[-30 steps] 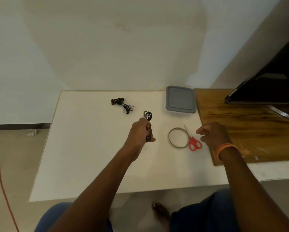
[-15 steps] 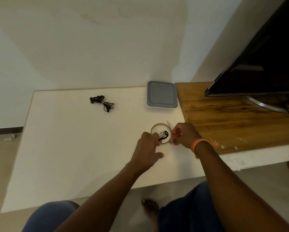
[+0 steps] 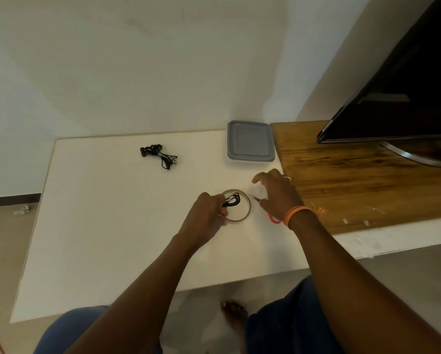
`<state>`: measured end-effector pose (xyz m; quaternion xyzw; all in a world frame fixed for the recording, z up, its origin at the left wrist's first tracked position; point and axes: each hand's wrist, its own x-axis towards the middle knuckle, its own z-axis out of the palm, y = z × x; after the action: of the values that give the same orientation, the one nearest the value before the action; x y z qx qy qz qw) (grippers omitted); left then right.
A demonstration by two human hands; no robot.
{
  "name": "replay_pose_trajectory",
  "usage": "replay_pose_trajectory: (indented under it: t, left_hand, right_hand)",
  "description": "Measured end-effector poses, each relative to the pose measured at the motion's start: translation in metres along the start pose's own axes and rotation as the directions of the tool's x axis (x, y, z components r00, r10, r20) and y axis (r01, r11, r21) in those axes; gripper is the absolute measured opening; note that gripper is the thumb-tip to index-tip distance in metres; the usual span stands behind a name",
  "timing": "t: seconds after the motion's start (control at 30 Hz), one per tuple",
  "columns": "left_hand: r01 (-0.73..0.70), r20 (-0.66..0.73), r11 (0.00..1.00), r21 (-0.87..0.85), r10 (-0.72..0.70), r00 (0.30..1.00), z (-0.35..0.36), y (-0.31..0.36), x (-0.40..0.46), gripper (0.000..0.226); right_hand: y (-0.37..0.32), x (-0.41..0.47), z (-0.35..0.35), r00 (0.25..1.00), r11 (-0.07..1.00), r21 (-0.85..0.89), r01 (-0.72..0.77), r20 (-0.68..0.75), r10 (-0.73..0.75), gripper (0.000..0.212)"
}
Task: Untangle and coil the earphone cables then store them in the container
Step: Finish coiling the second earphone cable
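Note:
My left hand grips a coiled black earphone cable and holds it over a thin tape ring on the white table. Just right of the ring, my right hand hovers with curved fingers. A pale translucent patch shows under its fingertips; I cannot tell whether the hand holds it. A second, tangled black earphone set lies at the far left of the table. The grey lidded container stands shut at the table's back edge.
Red-handled scissors lie partly under my right wrist. A wooden board adjoins the table on the right, with a dark screen standing on it. Bits of clear tape lie near its front edge.
My left hand carried the coiled cable right, over the tape ring. My right hand moved onto the scissors and ring, then lifted and spread its fingers. My head turned right.

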<state>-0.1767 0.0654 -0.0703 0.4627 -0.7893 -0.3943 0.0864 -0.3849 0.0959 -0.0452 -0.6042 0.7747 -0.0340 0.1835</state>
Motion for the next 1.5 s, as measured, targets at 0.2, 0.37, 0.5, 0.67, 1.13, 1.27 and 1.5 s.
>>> replay_pose_trajectory:
  t: [0.2,0.37,0.5,0.67,1.13,1.27,1.5]
  left_hand:
    - [-0.068,0.019,0.997,0.036,0.068,0.998,0.0,-0.003,-0.001,0.018]
    - [-0.083,0.012,0.996,0.03,0.082,0.997,-0.003,-0.004,-0.001,0.024]
    - [-0.108,0.006,0.994,0.031,0.107,0.994,-0.005,-0.007,-0.004,0.012]
    - [-0.122,-0.023,0.991,0.059,0.124,0.992,-0.008,-0.007,-0.005,0.015]
    - [-0.247,0.014,0.937,0.246,0.252,0.968,-0.025,-0.012,-0.012,0.03]
    - [-0.251,-0.016,0.938,0.238,0.262,0.965,-0.027,-0.016,-0.012,0.038]
    - [-0.291,-0.028,0.934,0.206,0.303,0.953,-0.027,-0.019,-0.012,0.032]
  right_hand:
    - [-0.01,0.003,0.012,0.994,0.996,-0.037,0.076,0.079,-0.073,0.034]
    - [-0.012,0.005,0.01,0.996,0.998,-0.038,0.047,0.084,-0.043,0.025]
    - [-0.012,0.004,0.009,0.999,0.998,-0.033,0.046,0.021,-0.046,0.022]
    - [-0.015,0.006,0.01,0.991,0.991,-0.053,0.125,-0.034,-0.127,0.023]
    - [-0.015,0.011,0.002,0.999,0.923,-0.383,0.03,0.034,-0.019,0.037]
    - [-0.012,0.014,0.001,1.0,0.969,-0.248,0.021,0.016,-0.018,0.028]
    - [-0.02,0.012,0.008,0.993,0.981,0.189,0.047,0.1,-0.067,0.059]
